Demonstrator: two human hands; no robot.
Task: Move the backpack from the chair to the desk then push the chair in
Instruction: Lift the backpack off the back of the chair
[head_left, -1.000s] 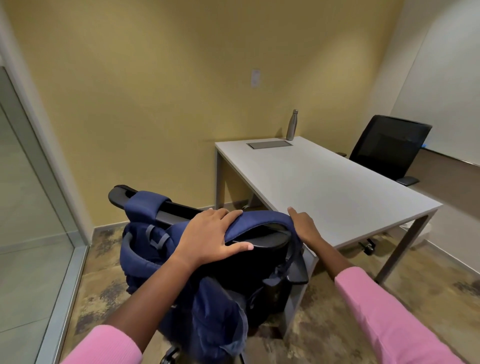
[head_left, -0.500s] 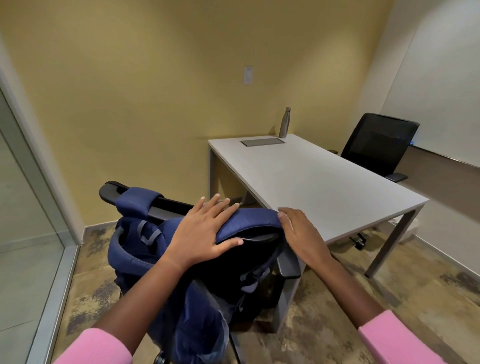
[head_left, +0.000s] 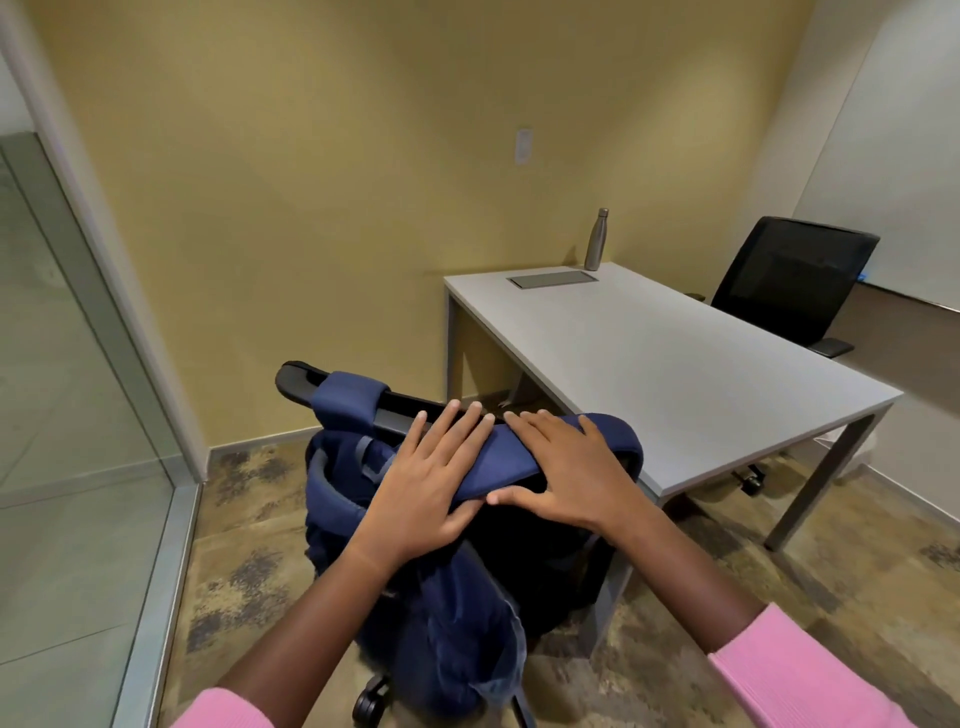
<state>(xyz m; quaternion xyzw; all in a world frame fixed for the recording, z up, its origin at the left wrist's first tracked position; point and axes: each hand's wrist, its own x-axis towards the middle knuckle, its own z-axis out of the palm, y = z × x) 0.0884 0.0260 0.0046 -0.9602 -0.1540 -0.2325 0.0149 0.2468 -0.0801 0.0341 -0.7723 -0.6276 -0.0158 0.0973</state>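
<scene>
A navy backpack (head_left: 415, 519) hangs on a black chair (head_left: 296, 376) at near left. The left hand (head_left: 426, 493) and right hand (head_left: 566, 478) lie side by side on its top strap, fingers (head_left: 452, 421) spread flat, thumbs tucked under, gripping loosely. The bare surface (head_left: 675, 374) lies right, just beside the right hand.

Chair (head_left: 296, 376) seat and most of backrest hidden under backpack (head_left: 457, 639); only top rail end and one caster visible. Both palms face down, so grip under left hand (head_left: 431, 488) and right hand (head_left: 566, 478) cannot be judged. Sleeves cut by bottom edge. Far chair (head_left: 789, 280) base mostly behind desk (head_left: 675, 374).
</scene>
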